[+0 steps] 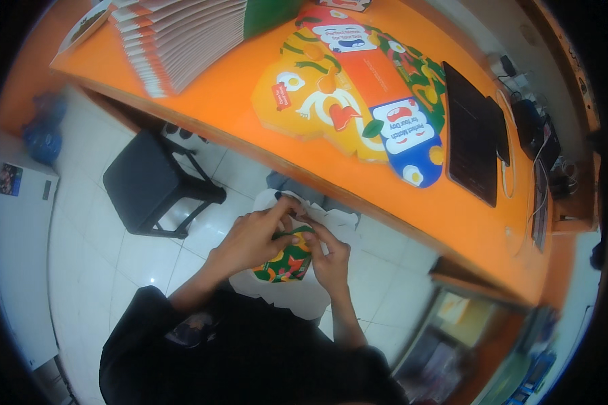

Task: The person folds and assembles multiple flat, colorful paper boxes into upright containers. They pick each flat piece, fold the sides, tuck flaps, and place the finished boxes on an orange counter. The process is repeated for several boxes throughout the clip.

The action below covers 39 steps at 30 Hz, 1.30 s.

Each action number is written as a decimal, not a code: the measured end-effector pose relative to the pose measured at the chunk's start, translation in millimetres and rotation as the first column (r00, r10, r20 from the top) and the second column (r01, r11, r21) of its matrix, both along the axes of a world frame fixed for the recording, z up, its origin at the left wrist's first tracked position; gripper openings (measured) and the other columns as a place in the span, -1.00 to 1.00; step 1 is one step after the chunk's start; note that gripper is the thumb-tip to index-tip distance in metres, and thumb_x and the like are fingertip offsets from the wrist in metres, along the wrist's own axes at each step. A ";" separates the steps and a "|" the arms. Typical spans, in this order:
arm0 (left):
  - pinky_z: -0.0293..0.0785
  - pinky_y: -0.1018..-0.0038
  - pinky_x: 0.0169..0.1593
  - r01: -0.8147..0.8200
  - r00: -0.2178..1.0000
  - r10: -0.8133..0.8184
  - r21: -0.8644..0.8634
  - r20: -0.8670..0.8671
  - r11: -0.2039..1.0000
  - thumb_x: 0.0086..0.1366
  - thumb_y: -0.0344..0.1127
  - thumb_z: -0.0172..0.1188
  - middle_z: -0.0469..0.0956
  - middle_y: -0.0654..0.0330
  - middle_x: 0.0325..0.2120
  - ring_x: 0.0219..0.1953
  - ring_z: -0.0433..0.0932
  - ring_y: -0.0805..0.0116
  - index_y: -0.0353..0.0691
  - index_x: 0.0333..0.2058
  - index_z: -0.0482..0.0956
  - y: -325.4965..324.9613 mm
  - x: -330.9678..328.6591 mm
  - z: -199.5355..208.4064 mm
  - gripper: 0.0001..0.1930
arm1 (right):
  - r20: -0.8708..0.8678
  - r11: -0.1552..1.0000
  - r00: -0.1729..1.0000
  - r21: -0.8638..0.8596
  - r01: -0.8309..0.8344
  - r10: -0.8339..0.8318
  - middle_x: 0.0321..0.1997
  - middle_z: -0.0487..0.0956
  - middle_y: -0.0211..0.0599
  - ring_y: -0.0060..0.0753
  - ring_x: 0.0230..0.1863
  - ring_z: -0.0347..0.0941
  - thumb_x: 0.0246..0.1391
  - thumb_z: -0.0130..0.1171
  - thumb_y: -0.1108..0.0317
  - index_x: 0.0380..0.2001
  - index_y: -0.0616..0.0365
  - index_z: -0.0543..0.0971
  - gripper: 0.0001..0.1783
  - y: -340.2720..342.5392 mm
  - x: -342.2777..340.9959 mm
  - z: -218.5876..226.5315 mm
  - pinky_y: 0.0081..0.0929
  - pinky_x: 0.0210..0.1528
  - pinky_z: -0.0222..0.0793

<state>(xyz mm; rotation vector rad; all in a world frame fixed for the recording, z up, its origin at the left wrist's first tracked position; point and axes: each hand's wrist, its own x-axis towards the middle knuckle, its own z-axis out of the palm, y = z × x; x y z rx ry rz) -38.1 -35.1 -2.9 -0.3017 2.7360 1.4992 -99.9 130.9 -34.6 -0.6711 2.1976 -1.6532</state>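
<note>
Over my lap I have a green printed piece [285, 268] with red, yellow and orange shapes, like a sheet of sticker or card. My left hand [250, 237] grips its upper part, thumb on the printed face and fingers bent over the top. From the other side my right hand [327, 253] pinches its upper right edge, fingertips close to those of the left. Beneath both hands lies a white sheet [297, 298] with a wavy cut outline, spread across my lap. My fingers hide the top of the green piece.
An orange table [236, 101] stands ahead, holding colourful printed cutouts [317, 101], a stack of folded printed sheets [189, 40] and a dark flat laptop or tablet [469, 135]. A black stool [148, 182] is at left, near a white cabinet [23, 263]. Shelves [446, 324] sit at lower right.
</note>
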 end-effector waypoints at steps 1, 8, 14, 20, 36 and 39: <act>0.47 0.32 -0.33 -0.041 0.999 0.043 -0.094 0.017 0.995 0.05 -0.25 0.33 0.60 0.18 -0.38 -0.37 0.61 0.15 -0.14 -0.16 0.52 1.6 -0.7 0.4 -0.64 | 0.021 1.000 1.000 0.015 0.023 -0.023 -0.26 0.64 -0.18 -0.53 -0.21 0.53 0.11 0.15 0.45 -0.16 0.28 0.57 -0.77 -0.2 0.5 -0.6 -0.60 -0.11 0.38; 0.44 0.35 -0.43 -0.105 0.994 0.096 -0.184 -0.058 0.977 0.03 -0.18 0.34 0.55 0.11 -0.51 -0.54 0.55 0.18 -0.19 -0.35 0.59 11.1 0.3 -10.4 -0.74 | 0.337 0.973 0.933 -0.141 0.181 -0.125 -0.31 0.63 -0.22 -0.51 -0.28 0.52 0.08 0.18 0.48 -0.24 0.27 0.56 -0.84 8.4 7.1 -15.0 -0.61 -0.16 0.37; 0.40 0.44 -0.51 -0.214 0.947 0.188 -0.074 -0.262 0.974 0.00 -0.27 0.37 0.50 0.15 -0.55 -0.59 0.52 0.25 -0.22 -0.43 0.60 13.0 3.3 -10.7 -0.80 | 0.066 0.969 0.996 -0.237 0.073 -0.059 -0.24 0.59 -0.21 -0.45 -0.15 0.47 -0.03 0.28 0.53 -0.34 0.28 0.57 -0.85 18.2 -1.0 -32.2 -0.55 -0.07 0.32; 0.42 0.48 -0.47 -0.166 0.916 0.079 -0.192 -0.393 0.967 0.03 -0.32 0.35 0.51 0.15 -0.54 -0.59 0.53 0.28 -0.23 -0.43 0.55 20.9 -10.9 -12.1 -0.82 | 0.210 0.935 0.952 -0.231 0.269 -0.222 -0.40 0.55 -0.27 -0.50 -0.33 0.41 -0.09 0.32 0.55 -0.44 0.30 0.59 -0.90 17.1 2.8 -47.5 -0.59 -0.21 0.30; 0.63 0.33 -0.29 -0.283 0.949 0.014 0.829 0.316 0.482 0.11 -0.32 0.33 0.51 0.11 -0.21 -0.20 0.58 0.24 -0.27 -0.02 0.27 9.0 11.0 -30.2 -0.48 | 0.008 0.893 0.927 -0.265 0.364 -0.376 -0.53 0.35 -0.50 -0.66 -0.46 0.20 -0.11 0.33 0.55 -0.29 0.24 0.66 -0.77 17.4 -3.9 -24.5 -0.71 -0.43 0.09; 0.60 0.31 -0.19 -0.442 0.871 -0.043 0.820 0.489 0.363 0.15 -0.28 0.28 0.53 0.09 -0.17 -0.18 0.58 0.26 -0.30 0.00 0.37 14.5 15.7 -28.6 -0.53 | -0.108 0.948 0.962 -0.228 0.222 -0.252 -0.57 0.34 -0.51 -0.59 -0.45 0.16 -0.13 0.32 0.54 -0.22 0.08 0.67 -0.69 16.7 -4.0 -16.8 -0.69 -0.43 0.10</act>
